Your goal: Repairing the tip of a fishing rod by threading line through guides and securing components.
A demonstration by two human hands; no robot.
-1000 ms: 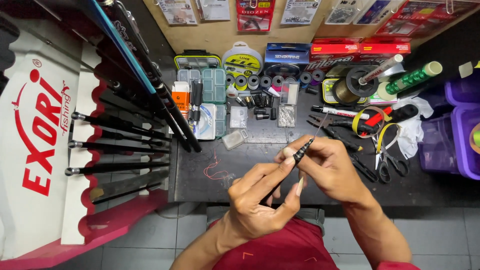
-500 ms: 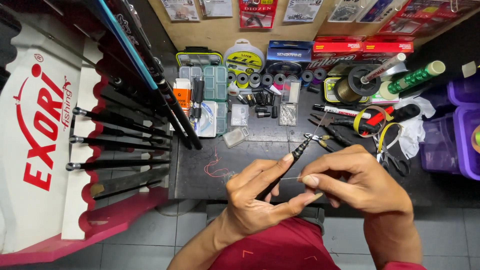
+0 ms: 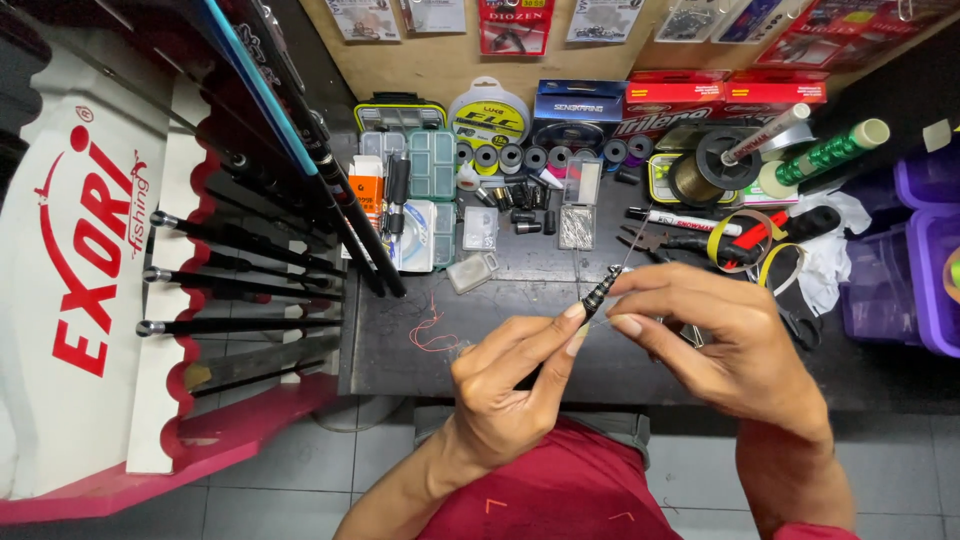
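My left hand pinches a thin black rod tip section between thumb and fingers, its end pointing up and to the right. My right hand meets it from the right, fingertips closed at the top of the rod tip, where a fine line runs up toward the bench. Both hands hover over the front edge of the dark workbench. A scrap of red thread lies on the bench just left of my left hand.
A rack of black fishing rods stands at the left. Small tackle boxes, line spools, a marker, pliers and tape rolls crowd the back of the bench. Purple bins sit at the right.
Both hands have shifted slightly left and up with the rod tip. My right hand's fingertips have moved from below the tip to close at its top end.
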